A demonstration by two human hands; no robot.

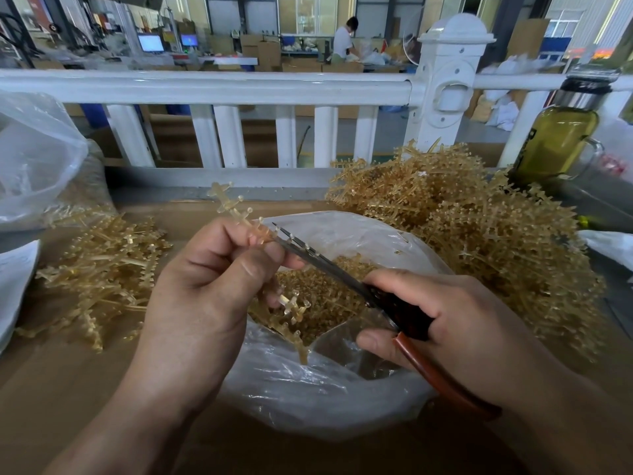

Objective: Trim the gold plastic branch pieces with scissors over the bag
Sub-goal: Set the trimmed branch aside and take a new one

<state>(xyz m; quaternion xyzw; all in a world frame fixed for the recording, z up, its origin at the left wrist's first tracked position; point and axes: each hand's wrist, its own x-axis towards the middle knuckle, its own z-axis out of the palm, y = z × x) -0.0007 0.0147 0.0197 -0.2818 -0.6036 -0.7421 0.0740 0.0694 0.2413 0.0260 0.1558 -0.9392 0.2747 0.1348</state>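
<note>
— over the clear bag (308, 389) in the middle of the cardboard top (68, 389), both hands are busy. the left hand (205, 286) pinches a gold branch piece (230, 204) between thumb and fingers, its tip sticking up and away.
— and the scissors?
— the right hand (445, 323) is wrapped round the handles of the scissors (329, 265). the blades reach up and left and meet the branch just beside the left fingertips. whether the blades are parted i can't make out.
— what's in the bag?
— small gold trimmings (329, 296), heaped inside. the bag's mouth gapes right under the hands, and the left hand and the handles cover part of it.
— anything around?
— a big tangle of gold branches (479, 228) to the right, touching the bag's far edge, and a flatter heap (102, 269) to the left. a bottle (555, 142) of yellowish liquid stands behind the big tangle, another clear sack (37, 159) at the far left. a white railing (205, 87) runs across behind it all, and past it someone in a white top (343, 41) stands among cartons.
</note>
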